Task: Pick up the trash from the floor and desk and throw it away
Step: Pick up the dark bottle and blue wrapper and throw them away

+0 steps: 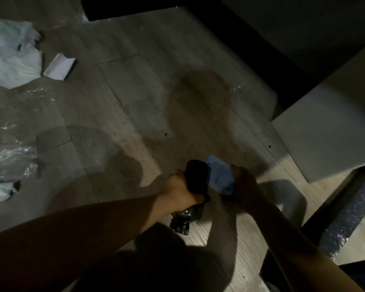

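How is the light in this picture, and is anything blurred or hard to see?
Head view: dim overall, with large soft shadows of the person across the floor; the dark bottle gripped by the left hand shows almost no detail; the right hand and the blue paper it holds look slightly blurred; the clear plastic wrap at the left gives small glints.

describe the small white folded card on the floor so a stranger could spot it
Start at the upper left of the wooden floor, where a heap of crumpled white paper lies. Right beside that heap, on its right, sits the card. Unlike its rumpled neighbours, it is small, flat and straight-edged, with a crease across it.
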The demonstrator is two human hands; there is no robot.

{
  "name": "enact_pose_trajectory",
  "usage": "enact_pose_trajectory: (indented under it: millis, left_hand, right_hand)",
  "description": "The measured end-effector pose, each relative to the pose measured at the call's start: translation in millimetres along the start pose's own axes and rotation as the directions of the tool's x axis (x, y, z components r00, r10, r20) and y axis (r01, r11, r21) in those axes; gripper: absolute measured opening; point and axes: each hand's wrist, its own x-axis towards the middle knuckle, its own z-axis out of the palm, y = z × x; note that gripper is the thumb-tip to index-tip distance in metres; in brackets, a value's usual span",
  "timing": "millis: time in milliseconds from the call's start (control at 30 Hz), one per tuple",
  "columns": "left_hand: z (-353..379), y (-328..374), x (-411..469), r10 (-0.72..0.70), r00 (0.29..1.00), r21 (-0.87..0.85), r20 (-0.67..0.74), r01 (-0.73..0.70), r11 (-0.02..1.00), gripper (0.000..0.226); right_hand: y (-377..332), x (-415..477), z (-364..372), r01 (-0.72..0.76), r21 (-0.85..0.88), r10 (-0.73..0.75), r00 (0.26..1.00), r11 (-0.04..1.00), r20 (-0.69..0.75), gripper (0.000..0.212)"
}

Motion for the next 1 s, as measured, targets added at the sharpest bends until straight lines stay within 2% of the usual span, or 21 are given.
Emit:
enact_pose_trajectory:
  millis: [100,200,267,367,533,633,700,767,833,900,1000]
  left_hand:
    - [-8,-11,-4,0.025,0.999,-0.059,-0.036,-0.027,0.998,0.067]
    - [-20,-28,-9,0.07,0.996,-0.034,-0.05,-0.071,0.997,0.066]
    - [-31,-39,-12,0.104,0.994,-0.017,-0.023,-0.104,0.994,0.063]
    - [-45,-55,-23,0.12,0.993,-0.025,0.004,-0.12,0.992,0.065]
    - [-76,-77,-50,0.138,0.989,-0.023,0.055,-0.137,0.99,0.058]
    - [-102,-99,-70,0.122,0.992,-0.023,0.016,-0.122,0.992,0.035]
    - [-119,-118,-87,0.09,0.996,-0.066,0.004,-0.09,0.994,0.041]
    - [-134,-142,-103,0.027,0.999,-0.103,-0.027,-0.03,0.994,0.054]
    - [-143,-167,-120,-0.038,0.997,-0.144,-0.063,0.029,0.989,0.055]
    - [-147,-191,-137,-0.102,0.99,-0.174,-0.102,0.083,0.981,0.063]
    - [-147,-223,-162,-0.203,0.964,-0.177,-0.17,0.172,0.969,0.059]
  right_hand:
    - [0,6,0,-0.019,-0.108,0.022,0.999,0.994,0.028,0.09]
    - [-5,7,4,-0.086,-0.174,0.093,0.995,0.981,0.027,0.094]
    - [-9,5,9,-0.085,-0.194,0.084,0.996,0.977,-0.015,0.079]
    - [-18,3,12,-0.076,-0.097,0.066,0.993,0.992,-0.097,0.053]
    - [-45,-2,4,0.109,0.043,-0.103,0.987,0.993,-0.12,0.046]
    - [-79,-3,-8,0.234,0.12,-0.217,0.966,0.965,-0.141,0.038]
    - [-106,2,-17,0.274,0.11,-0.266,0.961,0.955,-0.083,0.036]
    - [-134,9,-21,0.245,0.02,-0.246,0.969,0.969,0.029,0.038]
    - [-164,15,-23,0.261,-0.023,-0.257,0.96,0.965,0.113,0.041]
    - [-198,18,-23,0.326,-0.03,-0.317,0.932,0.945,0.176,0.038]
    - [-252,22,-18,0.467,-0.047,-0.441,0.859,0.883,0.26,0.037]
